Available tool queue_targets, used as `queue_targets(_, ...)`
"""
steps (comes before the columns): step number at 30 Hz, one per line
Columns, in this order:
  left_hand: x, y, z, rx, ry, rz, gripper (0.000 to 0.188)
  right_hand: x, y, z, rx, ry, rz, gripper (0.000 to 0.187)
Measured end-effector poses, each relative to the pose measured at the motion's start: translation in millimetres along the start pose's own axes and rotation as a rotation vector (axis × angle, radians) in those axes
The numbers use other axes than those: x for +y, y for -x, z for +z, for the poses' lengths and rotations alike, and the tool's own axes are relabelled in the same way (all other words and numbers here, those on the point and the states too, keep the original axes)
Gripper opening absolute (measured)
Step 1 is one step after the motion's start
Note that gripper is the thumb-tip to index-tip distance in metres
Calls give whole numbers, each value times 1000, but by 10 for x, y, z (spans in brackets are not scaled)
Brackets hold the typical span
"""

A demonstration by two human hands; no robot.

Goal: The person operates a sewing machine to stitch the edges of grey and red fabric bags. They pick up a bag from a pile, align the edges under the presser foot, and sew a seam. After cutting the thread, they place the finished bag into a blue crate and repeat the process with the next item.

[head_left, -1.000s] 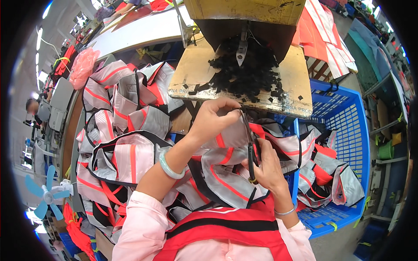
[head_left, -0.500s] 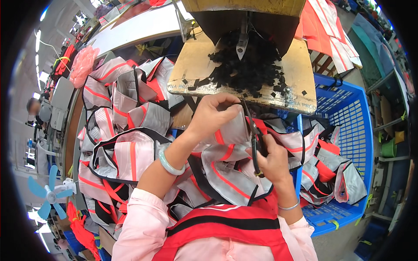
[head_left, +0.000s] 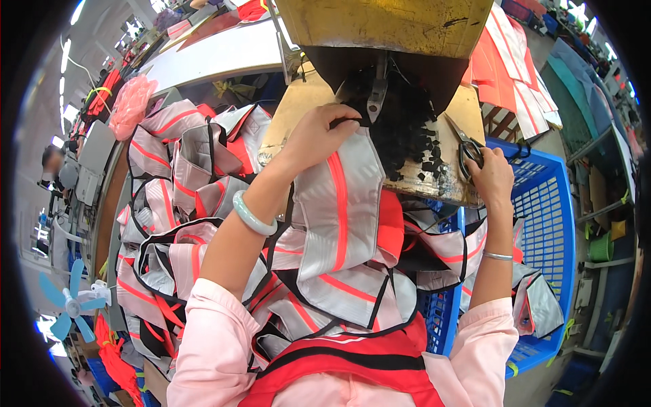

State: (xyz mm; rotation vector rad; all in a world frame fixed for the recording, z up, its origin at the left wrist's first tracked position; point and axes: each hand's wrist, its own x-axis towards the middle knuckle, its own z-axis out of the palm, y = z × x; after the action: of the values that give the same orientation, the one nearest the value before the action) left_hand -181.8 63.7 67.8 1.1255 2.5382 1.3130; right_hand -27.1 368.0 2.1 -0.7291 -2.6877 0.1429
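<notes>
My left hand [head_left: 324, 139] pinches the black-bound top edge of a silver-grey fabric piece [head_left: 319, 217] with an orange stripe. The piece hangs down over the front of the cardboard-covered board, close to a narrow metal machine foot [head_left: 376, 102]. At the board's right edge, my right hand [head_left: 494, 178] is closed around the black handles of a pair of scissors [head_left: 466, 148]. Their blades point away from me and to the left, low over the board. Black fabric scraps [head_left: 407, 142] lie heaped around the metal foot.
Similar striped pieces [head_left: 163, 156] are piled on the left and in front of me. A blue plastic crate [head_left: 566, 237] with more pieces stands at the right. A yellow-brown hood [head_left: 386, 27] overhangs the board [head_left: 434, 186]. A blue fan [head_left: 71, 302] is far left.
My right hand has carried the scissors away from the fabric to the board's right side. My left hand has lifted the fabric edge up and away, toward the metal foot.
</notes>
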Motion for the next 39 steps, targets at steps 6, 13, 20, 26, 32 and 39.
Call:
queue_targets(6,-69,-118,3,-88,37,-152,35,-64,2,9,5,-55,15,35)
queue_targets(13,135,-106,-16,-138,82,-260,34,4,-93,88,16,-100,68,40)
queue_targets(20,16,131,15,-443,46,107,30,-1094,636,-674,115,-661,-599,18)
queue_targets(26,657,165,717,-694,-72,214,22,-1813,1271,-284,-69,-293,-873,26)
queue_targets(32,392,579,919,-345,15,235,27,-1579,1292,135,243,-216,-715,26)
queue_targets(39,-112,1435,495,-268,150,283,45,-1261,1202,-345,-260,-875,-340,10)
